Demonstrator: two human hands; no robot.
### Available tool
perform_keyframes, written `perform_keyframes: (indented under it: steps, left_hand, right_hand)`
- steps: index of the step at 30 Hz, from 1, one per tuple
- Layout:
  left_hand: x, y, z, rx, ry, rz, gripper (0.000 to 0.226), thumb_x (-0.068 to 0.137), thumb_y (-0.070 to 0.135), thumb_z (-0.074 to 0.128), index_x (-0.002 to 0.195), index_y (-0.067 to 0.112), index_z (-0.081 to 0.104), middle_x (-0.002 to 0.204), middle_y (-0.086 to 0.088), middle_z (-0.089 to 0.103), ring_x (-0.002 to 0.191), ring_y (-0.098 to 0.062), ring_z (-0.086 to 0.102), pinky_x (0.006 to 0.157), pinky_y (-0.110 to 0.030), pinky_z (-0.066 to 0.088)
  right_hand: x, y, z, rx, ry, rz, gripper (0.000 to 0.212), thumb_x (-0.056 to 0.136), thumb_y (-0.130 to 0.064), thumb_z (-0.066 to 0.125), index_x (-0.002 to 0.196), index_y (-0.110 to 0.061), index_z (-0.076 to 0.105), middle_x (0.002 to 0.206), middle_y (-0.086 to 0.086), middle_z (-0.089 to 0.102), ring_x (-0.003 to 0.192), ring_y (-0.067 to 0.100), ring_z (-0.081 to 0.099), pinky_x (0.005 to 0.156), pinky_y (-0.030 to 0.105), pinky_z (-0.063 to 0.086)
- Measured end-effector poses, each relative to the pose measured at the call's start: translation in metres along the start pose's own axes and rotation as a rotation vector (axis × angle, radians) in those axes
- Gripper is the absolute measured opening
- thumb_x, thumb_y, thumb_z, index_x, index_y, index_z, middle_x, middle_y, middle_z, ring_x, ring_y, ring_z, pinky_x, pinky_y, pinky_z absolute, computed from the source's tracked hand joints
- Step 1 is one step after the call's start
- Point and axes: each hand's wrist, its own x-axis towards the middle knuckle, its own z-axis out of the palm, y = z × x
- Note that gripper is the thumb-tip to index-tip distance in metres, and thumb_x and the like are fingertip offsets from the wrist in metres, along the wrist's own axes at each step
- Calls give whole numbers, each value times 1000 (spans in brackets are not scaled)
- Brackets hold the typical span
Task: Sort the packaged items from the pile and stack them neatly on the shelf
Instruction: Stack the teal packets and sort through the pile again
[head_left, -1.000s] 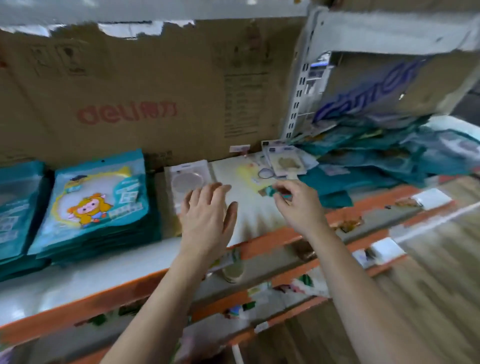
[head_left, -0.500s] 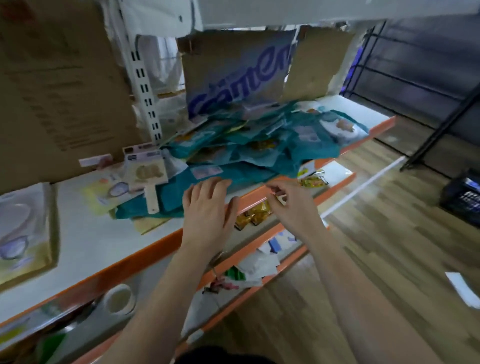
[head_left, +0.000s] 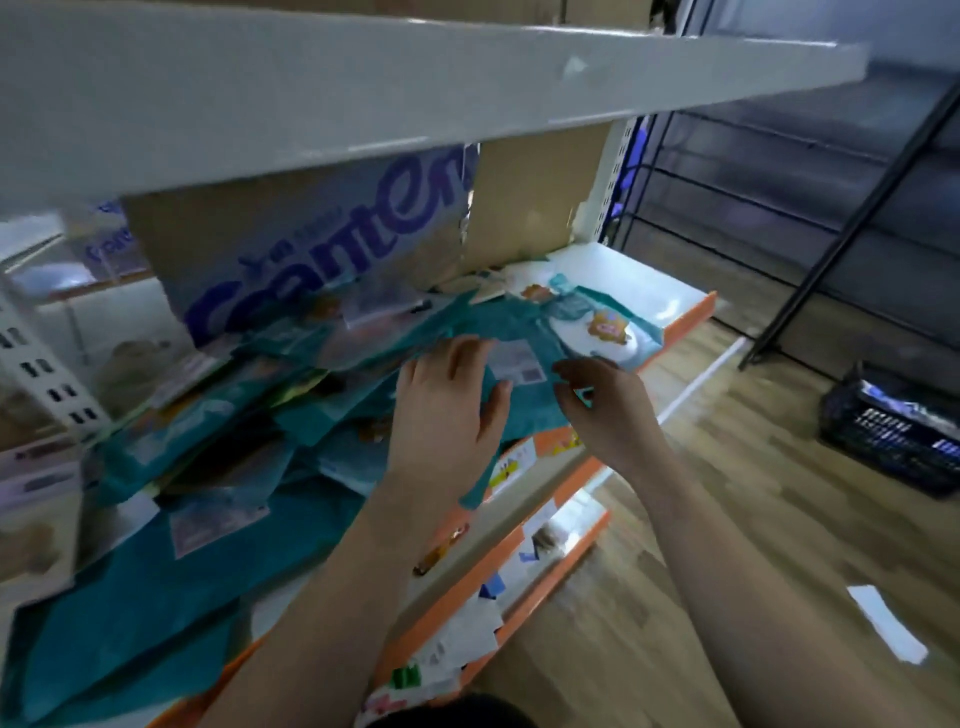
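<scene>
A loose pile of teal packets (head_left: 218, 467) covers the white shelf with an orange edge (head_left: 691, 317). On top lies a teal packet with a white label (head_left: 519, 364), back side up. My left hand (head_left: 447, 415) rests flat on it, fingers spread. My right hand (head_left: 608, 410) pinches that packet's right edge with curled fingers. Just beyond, a packet showing a cartoon animal (head_left: 602, 332) lies face up. The picture is blurred.
A cardboard sheet with blue lettering (head_left: 322, 254) stands behind the pile. A grey upper shelf (head_left: 363, 88) hangs overhead. Lower orange-edged shelves (head_left: 519, 571) hold small items. A dark crate (head_left: 893, 431) and a white paper (head_left: 888, 623) lie on the wooden floor.
The view has swung right, from the neat stacks to the pile. Both hands moved forward from the shelf edge onto the top teal packet; the right hand took hold of its edge.
</scene>
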Motion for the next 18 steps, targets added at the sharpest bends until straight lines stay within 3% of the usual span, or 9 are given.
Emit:
perform_keyframes:
  steps: [3, 7, 10, 14, 18]
  left_hand:
    - [34, 7, 31, -6, 34, 71, 38, 95, 30, 51, 117, 1, 63, 112, -15, 65, 98, -35, 63, 82, -44, 50]
    - [57, 20, 65, -19, -97, -2, 46, 93, 38, 42, 121, 7, 61, 121, -12, 62, 105, -33, 60, 88, -42, 44]
    - [69, 24, 90, 3, -154, -49, 47, 93, 40, 40, 121, 9, 60, 123, -11, 61, 106, -31, 59, 89, -42, 43]
    - [83, 26, 121, 77, -161, -159, 48, 95, 42, 36, 123, 10, 59, 123, -9, 61, 109, -28, 58, 89, -41, 44]
    - [94, 37, 146, 100, -103, -304, 48, 96, 42, 37, 122, 8, 60, 120, -9, 61, 109, -29, 59, 90, -42, 47]
  right_hand:
    - [36, 27, -3, 34, -8, -12, 27, 87, -10, 64, 114, -11, 70, 107, 9, 70, 89, 21, 66, 83, 34, 53]
    - [71, 62, -4, 49, -51, 12, 28, 90, -14, 66, 117, -9, 68, 110, 9, 67, 88, 12, 57, 81, 26, 47]
    - [101, 91, -4, 45, -115, 41, 31, 90, -20, 66, 120, -10, 66, 114, 9, 65, 93, 18, 60, 87, 32, 49]
    - [146, 128, -8, -11, -174, 0, 33, 90, -26, 68, 119, -10, 67, 117, 12, 66, 103, 27, 63, 83, 27, 42]
    - [188, 159, -8, -120, -307, -40, 54, 85, -39, 71, 129, -11, 60, 124, 16, 60, 108, 34, 59, 88, 35, 45]
